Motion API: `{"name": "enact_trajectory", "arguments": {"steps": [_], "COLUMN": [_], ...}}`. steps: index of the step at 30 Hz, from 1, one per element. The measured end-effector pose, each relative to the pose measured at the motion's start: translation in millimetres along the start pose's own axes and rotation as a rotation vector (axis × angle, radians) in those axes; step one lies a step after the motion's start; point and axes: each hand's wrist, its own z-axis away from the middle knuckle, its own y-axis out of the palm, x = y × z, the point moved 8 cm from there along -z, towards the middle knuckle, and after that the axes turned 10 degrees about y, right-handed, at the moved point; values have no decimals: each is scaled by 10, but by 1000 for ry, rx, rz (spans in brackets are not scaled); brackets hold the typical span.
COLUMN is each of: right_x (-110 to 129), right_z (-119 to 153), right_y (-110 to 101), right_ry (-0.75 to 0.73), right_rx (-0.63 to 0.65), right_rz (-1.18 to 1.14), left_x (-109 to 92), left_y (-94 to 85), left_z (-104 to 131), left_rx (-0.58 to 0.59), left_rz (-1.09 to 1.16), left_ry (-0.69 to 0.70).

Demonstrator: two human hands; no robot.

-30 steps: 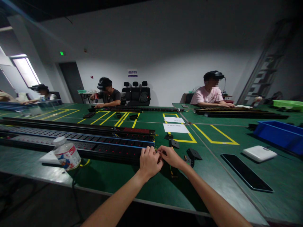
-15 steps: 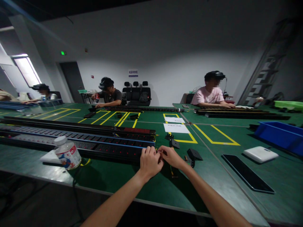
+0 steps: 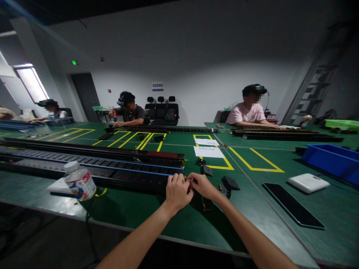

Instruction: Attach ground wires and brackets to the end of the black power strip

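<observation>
Hands curled together, grip unclear, at black strip's end, green table, grey-walled room

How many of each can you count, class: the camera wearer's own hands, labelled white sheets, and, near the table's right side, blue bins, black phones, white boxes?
Left hand and right hand: 2
White sheets: 2
Blue bin: 1
Black phone: 1
White box: 1
Total: 7

The left hand , right hand and both slim forearms are bare
</observation>
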Motion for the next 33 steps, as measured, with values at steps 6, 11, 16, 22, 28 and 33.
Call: {"name": "enact_trajectory", "arguments": {"steps": [6,11,16,22,28,33], "right_x": [18,12,12,11,9,-23], "right_z": [4,-1,3,8,7,-4], "right_y": [-7,-8,-3,-8,-6,4], "right_ry": [0,8,-6,4,8,11], "right_rx": [-2,-2,-1,3,3,0], "right_rz": [3,0,-2,2,-2,7], "left_x": [2,4,5,1,-1,3], "left_y": [-8,-8,2,-9,2,7], "left_z": [1,1,1,1,2,3], "left_rx": [-3,-6,8,0,-2,3], "left_rz": [0,1,9,9,4,-1], "left_ry": [9,8,7,7,7,2]}}
